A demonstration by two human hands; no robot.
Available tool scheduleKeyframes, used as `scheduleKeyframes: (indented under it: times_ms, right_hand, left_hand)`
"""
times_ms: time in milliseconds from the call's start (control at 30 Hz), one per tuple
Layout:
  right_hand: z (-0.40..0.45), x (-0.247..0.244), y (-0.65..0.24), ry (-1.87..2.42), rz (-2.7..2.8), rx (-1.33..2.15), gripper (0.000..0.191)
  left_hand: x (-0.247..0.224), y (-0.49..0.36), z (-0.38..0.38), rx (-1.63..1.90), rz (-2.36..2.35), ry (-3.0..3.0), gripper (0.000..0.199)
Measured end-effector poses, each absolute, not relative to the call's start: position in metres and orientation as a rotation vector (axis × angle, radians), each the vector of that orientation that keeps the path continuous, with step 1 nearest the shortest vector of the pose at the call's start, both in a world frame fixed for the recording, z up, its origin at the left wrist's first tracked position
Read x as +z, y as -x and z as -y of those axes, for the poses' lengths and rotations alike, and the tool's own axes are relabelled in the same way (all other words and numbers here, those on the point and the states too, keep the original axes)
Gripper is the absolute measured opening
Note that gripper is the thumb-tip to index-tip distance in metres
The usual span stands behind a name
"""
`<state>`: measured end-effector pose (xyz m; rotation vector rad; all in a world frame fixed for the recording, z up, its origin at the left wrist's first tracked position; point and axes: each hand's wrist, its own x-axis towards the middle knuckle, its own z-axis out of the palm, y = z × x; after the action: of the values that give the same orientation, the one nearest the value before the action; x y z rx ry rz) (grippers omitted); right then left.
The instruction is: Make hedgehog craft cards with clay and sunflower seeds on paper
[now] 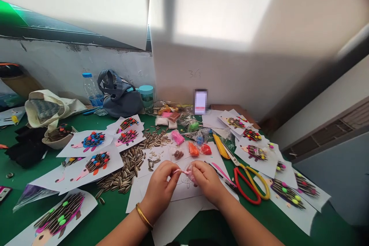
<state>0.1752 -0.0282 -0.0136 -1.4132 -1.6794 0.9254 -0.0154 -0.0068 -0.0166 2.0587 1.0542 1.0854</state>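
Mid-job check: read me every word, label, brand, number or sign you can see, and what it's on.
"3(": handwritten on the white backdrop; the mark after it is too faint to be sure.
Bottle label: too small to read.
Phone screen: blurred, unreadable.

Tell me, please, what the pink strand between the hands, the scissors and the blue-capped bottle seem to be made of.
Pink strand: probably soft, matte clay, given its uneven shape. Scissors: metal blades, by their sheen; bright, smooth handles, likely plastic. Bottle: probably glossy plastic, being see-through.
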Motion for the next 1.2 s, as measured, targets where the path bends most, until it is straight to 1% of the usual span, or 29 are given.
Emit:
scheduleKeyframes:
  times_ms: [67, 167, 333, 467, 567, 633, 700, 800, 867, 933, 1033, 1133, 1200]
  right_hand:
    - [0.028, -0.015, -0.178, 1.412, 1.649, 0.934, 0.028]
    - [0.029, -0.016, -0.179, 1.403, 1.638, 0.926, 0.027]
    - [0.029, -0.018, -0.180, 1.389, 1.629, 0.878, 0.024]
    - [0.027, -0.019, -0.184, 1.412, 1.599, 0.825, 0.024]
    - [0.023, -0.019, -0.192, 1.435, 1.602, 0.743, 0.026]
    - [0.020, -0.020, -0.201, 1.465, 1.626, 0.603, 0.027]
    - [0.015, -0.022, -0.215, 1.540, 1.652, 0.359, 0.030]
    - [0.007, -0.032, -0.238, 1.792, 1.626, 0.019, 0.039]
    - [0.003, -0.039, -0.248, 1.957, 1.604, -0.100, 0.040]
    - [0.002, -0.042, -0.251, 1.983, 1.611, -0.177, 0.043]
    - [0.007, -0.033, -0.239, 1.798, 1.668, -0.194, 0.048]
    - [0.020, -0.017, -0.213, 1.456, 1.787, 0.008, 0.038]
    - [0.030, -0.010, -0.193, 1.277, 1.845, 0.159, 0.033]
  left_hand:
    - [-0.015, 0.016, 0.004, 1.116, -1.073, -1.892, 0.018]
    - [-0.014, 0.016, 0.000, 1.064, -1.062, -1.603, 0.022]
    - [-0.012, 0.012, 0.000, 1.001, -0.934, -1.110, 0.037]
    - [-0.011, 0.012, 0.000, 0.987, -0.821, -0.842, 0.037]
    - [-0.010, 0.015, -0.001, 0.979, -0.803, -0.753, 0.036]
    - [-0.009, 0.016, -0.001, 0.985, -0.805, -0.734, 0.037]
    - [-0.009, 0.017, -0.001, 1.000, -0.808, -0.729, 0.038]
    - [-0.011, 0.016, -0.001, 1.002, -0.803, -0.715, 0.040]
    - [-0.012, 0.016, -0.001, 0.977, -0.797, -0.702, 0.042]
    - [-0.013, 0.015, -0.001, 0.950, -0.812, -0.715, 0.040]
    - [-0.013, 0.016, -0.002, 0.969, -0.855, -0.785, 0.036]
    - [-0.012, 0.016, -0.001, 0.972, -0.865, -0.853, 0.026]
    - [-0.011, 0.015, 0.000, 0.943, -0.870, -0.882, 0.027]
